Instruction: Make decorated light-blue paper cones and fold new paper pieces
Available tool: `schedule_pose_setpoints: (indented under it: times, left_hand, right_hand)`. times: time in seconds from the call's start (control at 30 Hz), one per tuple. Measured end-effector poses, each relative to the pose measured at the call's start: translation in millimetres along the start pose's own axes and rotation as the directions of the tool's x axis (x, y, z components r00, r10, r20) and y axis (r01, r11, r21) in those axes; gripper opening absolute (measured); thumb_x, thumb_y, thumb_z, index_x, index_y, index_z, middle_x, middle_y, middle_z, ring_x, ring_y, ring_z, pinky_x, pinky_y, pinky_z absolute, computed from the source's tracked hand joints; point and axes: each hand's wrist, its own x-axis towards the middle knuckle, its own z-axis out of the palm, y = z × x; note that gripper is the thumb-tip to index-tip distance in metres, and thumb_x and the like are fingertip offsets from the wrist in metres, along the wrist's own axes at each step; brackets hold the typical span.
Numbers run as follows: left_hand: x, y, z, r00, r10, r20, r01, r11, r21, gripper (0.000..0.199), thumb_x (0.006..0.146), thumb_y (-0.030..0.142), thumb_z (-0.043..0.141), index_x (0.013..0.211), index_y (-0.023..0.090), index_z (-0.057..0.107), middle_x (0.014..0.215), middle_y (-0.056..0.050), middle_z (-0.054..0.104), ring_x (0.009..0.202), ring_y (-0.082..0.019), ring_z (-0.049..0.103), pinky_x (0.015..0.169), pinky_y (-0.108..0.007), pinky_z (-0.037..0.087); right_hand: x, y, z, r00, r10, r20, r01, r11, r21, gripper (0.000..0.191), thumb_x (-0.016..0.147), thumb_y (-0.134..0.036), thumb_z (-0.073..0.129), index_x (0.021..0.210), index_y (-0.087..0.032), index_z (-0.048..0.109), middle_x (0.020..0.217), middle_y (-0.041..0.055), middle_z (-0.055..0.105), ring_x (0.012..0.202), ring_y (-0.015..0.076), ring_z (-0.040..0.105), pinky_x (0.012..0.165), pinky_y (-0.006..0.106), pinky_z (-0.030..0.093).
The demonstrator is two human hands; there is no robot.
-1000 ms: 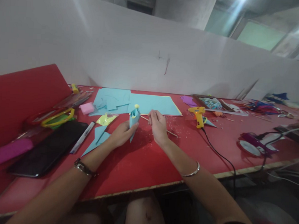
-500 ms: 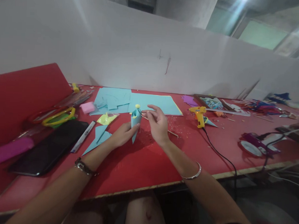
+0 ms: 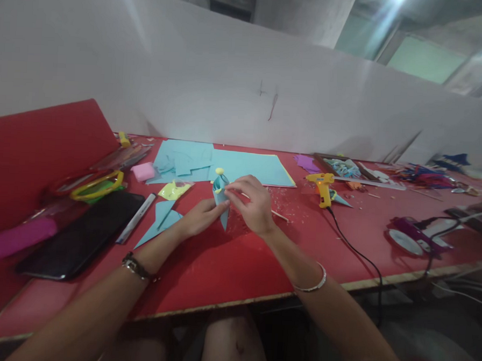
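A light-blue paper cone point(image 3: 220, 189) with a yellow ball point(image 3: 219, 171) at its top stands over the red table, tip down and slightly tilted. My left hand point(image 3: 202, 216) grips it from the left, thumb across its lower part. My right hand point(image 3: 254, 203) is at the cone's right side, thumb and forefinger pinched together against its upper edge. Whatever small thing sits between those fingertips is too small to make out. Left of my left hand lie cut blue paper pieces point(image 3: 160, 225) and a yellow-green scrap point(image 3: 175, 190).
A yellow hot glue gun point(image 3: 323, 189) with a black cord stands on the right, a paper cone beside it. Blue sheets point(image 3: 250, 167) lie at the back. A black phone point(image 3: 82, 234), marker point(image 3: 136, 218) and yellow-handled scissors point(image 3: 97, 186) are on the left.
My right hand has moved left and closed in, its fingertips now touching the cone. The cone has tilted a little, its tip swinging right, still in my left hand.
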Motion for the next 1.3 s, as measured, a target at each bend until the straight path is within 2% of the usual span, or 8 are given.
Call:
schedule_pose_setpoints:
  times: [0.17,0.37,0.63,0.8,1.0,1.2,1.3]
  left_hand:
    - [0.5,1.7,0.3,0.999,-0.029,0.022,0.03,0.999,-0.017,0.042,0.076,0.053,0.031,0.057,0.017,0.038,0.056,0.004,0.037,0.055,-0.011,0.037,0.052,-0.023,0.034]
    - [1.2,-2.4,1.9,0.999,0.003,0.043,-0.002,0.999,-0.035,0.04,0.078,0.05,0.031,0.062,0.016,0.045,0.06,0.002,0.044,0.06,-0.012,0.041,0.057,-0.024,0.038]
    - [2.3,-1.6,1.6,0.998,0.061,0.027,-0.062,0.996,0.057,0.041,0.077,0.048,0.032,0.07,0.015,0.053,0.064,0.0,0.053,0.065,-0.015,0.048,0.059,-0.025,0.04]
    - [2.5,-3.4,0.7,0.998,0.058,0.028,-0.06,0.994,0.088,0.041,0.077,0.047,0.033,0.073,0.014,0.055,0.066,-0.001,0.056,0.066,-0.016,0.05,0.06,-0.027,0.042]
    - [2.3,-5.0,0.6,0.997,0.083,0.006,-0.083,0.988,0.127,0.04,0.077,0.047,0.033,0.07,0.014,0.056,0.063,-0.001,0.056,0.066,-0.017,0.051,0.057,-0.025,0.041]
    - [2.0,-5.2,-0.4,0.994,0.106,0.011,-0.106,0.991,0.076,0.038,0.078,0.044,0.035,0.078,0.014,0.058,0.074,-0.003,0.062,0.078,-0.02,0.055,0.067,-0.029,0.044]
    - [2.1,-4.7,-0.9,0.992,0.121,0.035,-0.123,0.991,0.06,0.037,0.079,0.043,0.036,0.079,0.014,0.058,0.077,-0.003,0.064,0.077,-0.019,0.056,0.068,-0.028,0.044]
  right_hand:
    - [-0.6,-2.0,2.2,1.0,0.023,0.006,-0.023,0.998,0.055,0.007,0.079,-0.022,0.053,0.08,-0.022,0.06,0.077,0.0012,0.054,0.076,0.0125,0.052,0.07,0.027,0.042]
    - [-2.5,-2.4,4.0,0.998,0.068,0.018,-0.068,0.997,0.046,0.01,0.079,-0.022,0.053,0.083,-0.025,0.061,0.077,0.0007,0.053,0.076,0.0128,0.052,0.07,0.028,0.043]
    - [-3.0,-4.2,4.8,0.988,0.14,0.067,-0.148,0.98,0.136,0.017,0.076,-0.018,0.054,0.09,-0.027,0.056,0.076,-0.0011,0.051,0.07,0.0116,0.049,0.067,0.027,0.044]
    - [-2.9,-5.3,6.8,0.973,0.226,0.04,-0.23,0.956,0.181,0.006,0.075,-0.023,0.056,0.08,-0.023,0.052,0.073,-0.0016,0.051,0.068,0.0114,0.05,0.065,0.027,0.044]
    - [-1.1,-5.1,4.0,0.981,0.177,0.077,-0.19,0.956,0.225,0.003,0.074,-0.02,0.056,0.076,-0.023,0.056,0.076,-0.0011,0.051,0.068,0.0103,0.05,0.064,0.025,0.044]
    - [-0.7,-4.5,3.3,0.98,0.186,0.076,-0.199,0.948,0.248,0.006,0.076,-0.021,0.054,0.078,-0.024,0.059,0.078,-0.0004,0.051,0.07,0.0108,0.051,0.066,0.027,0.045]
    - [-0.8,-3.7,4.3,0.979,0.191,0.065,-0.201,0.947,0.251,0.005,0.076,-0.021,0.054,0.075,-0.024,0.058,0.077,-0.0004,0.051,0.071,0.0112,0.052,0.065,0.027,0.046]
